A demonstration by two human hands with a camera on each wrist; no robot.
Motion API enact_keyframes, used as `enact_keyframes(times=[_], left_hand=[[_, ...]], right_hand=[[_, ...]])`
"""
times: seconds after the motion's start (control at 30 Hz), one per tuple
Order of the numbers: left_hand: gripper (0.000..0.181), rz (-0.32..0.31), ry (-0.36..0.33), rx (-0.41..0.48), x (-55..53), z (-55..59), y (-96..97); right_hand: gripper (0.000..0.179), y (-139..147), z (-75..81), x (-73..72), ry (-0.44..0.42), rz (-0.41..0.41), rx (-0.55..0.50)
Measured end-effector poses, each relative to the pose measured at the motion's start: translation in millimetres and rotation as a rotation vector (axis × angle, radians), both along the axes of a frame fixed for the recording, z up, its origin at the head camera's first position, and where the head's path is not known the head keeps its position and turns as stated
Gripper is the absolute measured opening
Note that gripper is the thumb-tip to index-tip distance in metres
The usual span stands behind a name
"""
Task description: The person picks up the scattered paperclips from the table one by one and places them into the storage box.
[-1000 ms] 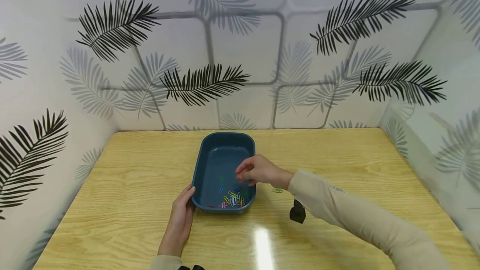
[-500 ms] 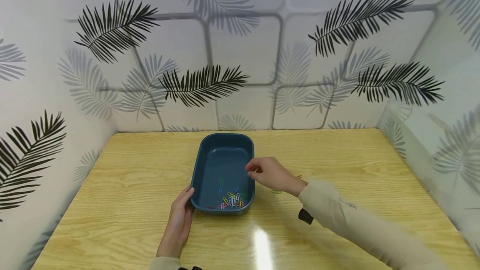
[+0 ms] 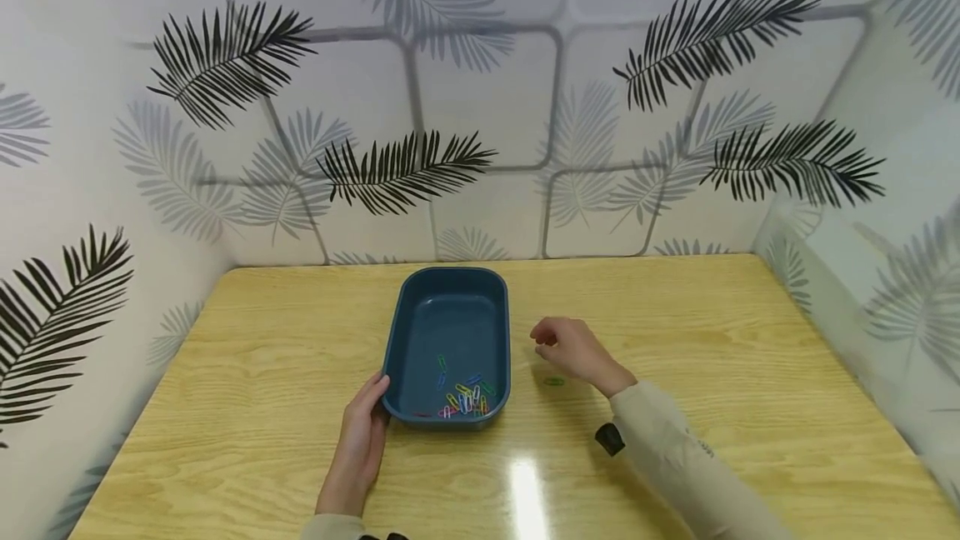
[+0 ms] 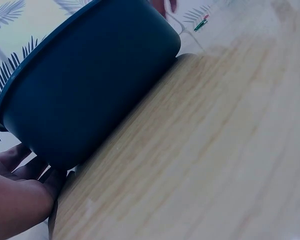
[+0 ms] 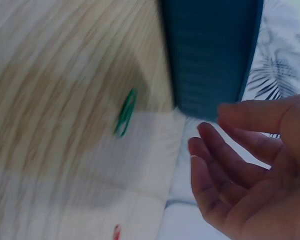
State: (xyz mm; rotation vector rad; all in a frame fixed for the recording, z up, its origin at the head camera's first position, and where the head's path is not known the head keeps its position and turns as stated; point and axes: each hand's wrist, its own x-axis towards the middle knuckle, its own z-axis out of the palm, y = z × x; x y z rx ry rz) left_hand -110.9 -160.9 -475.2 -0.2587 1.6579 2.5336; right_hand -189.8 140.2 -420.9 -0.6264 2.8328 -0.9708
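Note:
A dark blue plastic tray (image 3: 450,323) sits on the table, with several coloured paper clips (image 3: 468,400) gathered mostly at its near end. My left hand (image 3: 365,419) grips the tray's near left corner, thumb at the rim and fingers against the outer wall. To the right of the tray hovers my right hand (image 3: 576,350), its fingers loosely bent and holding nothing. Below it a green paper clip (image 5: 125,112) lies on the table. The right wrist view also catches part of a red paper clip (image 5: 117,232), which my right hand hides in the head view.
The light wood table (image 3: 285,340) reaches back to a wall (image 3: 495,90) with a leaf pattern. More patterned wall (image 3: 885,298) closes off the right side. A black wrist camera (image 3: 610,439) sticks out under the right sleeve.
My right hand has drawn back from over the tray to the right, above the table. My left hand and the tray have stayed in place.

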Motion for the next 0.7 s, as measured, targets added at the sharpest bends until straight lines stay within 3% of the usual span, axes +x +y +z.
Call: enact_keyframes(times=[0.17,0.33,0.7], left_hand=[[0.059,-0.003,0.004,-0.002,-0.3,0.2,0.5],[0.057,-0.001,0.013,-0.007,0.2,-0.9,0.1],[0.057,0.004,0.014,-0.010,1.5,-0.1,0.6]], right_hand=[[0.018,17.9,-12.3,-10.1,-0.121,0.023,0.045],[0.024,24.4,-16.7,-10.0,-0.185,0.032,0.045],[0.014,21.6,-19.3,-11.4,-0.196,0.082,0.101]])
